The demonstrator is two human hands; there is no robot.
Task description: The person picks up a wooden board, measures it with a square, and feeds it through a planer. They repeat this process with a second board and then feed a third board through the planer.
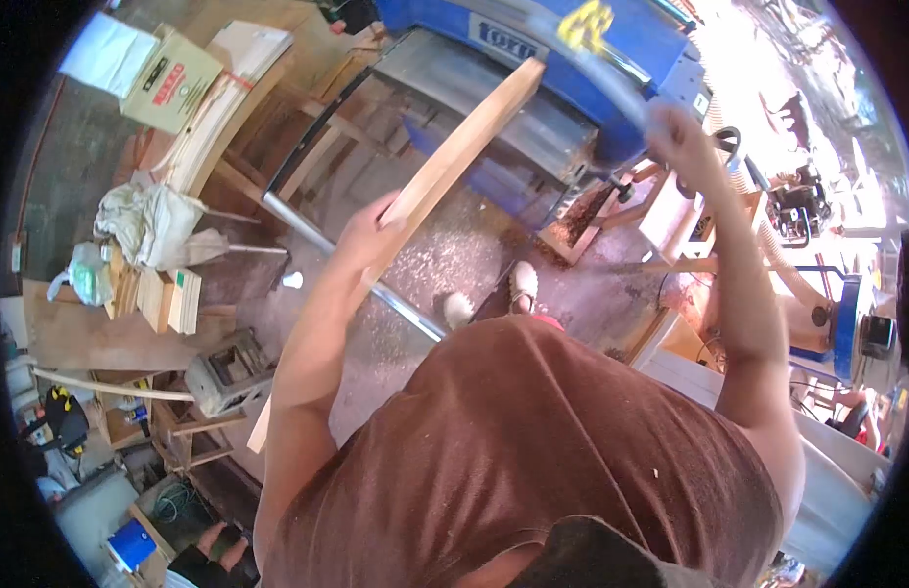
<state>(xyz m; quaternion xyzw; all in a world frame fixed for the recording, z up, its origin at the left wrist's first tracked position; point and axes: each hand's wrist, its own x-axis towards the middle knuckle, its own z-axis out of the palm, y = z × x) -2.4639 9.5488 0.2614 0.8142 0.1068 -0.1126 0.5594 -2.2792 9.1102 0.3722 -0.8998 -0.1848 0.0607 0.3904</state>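
Note:
A long, narrow wooden board [464, 142] slants from the machine's metal table [420, 73] back past my left side. My left hand [369, 235] is closed around its edge, and the board's rear end shows beyond my left forearm. The board's front end overlaps the front of a blue machine [631, 64]. My right hand [684, 145] is raised at the machine's right side, fingers curled into a fist. From that fist a grey-blue bar [611, 86], smeared by motion, runs up and left toward a yellow object [584, 26] on the machine.
A metal roller bar [401, 309] crosses under the board. Wood shavings [445, 260] litter the floor around my shoes [522, 284]. At left are a cardboard box [170, 83], stacked boards and a pale cloth [149, 220]. A blue-framed machine [846, 314] stands at right.

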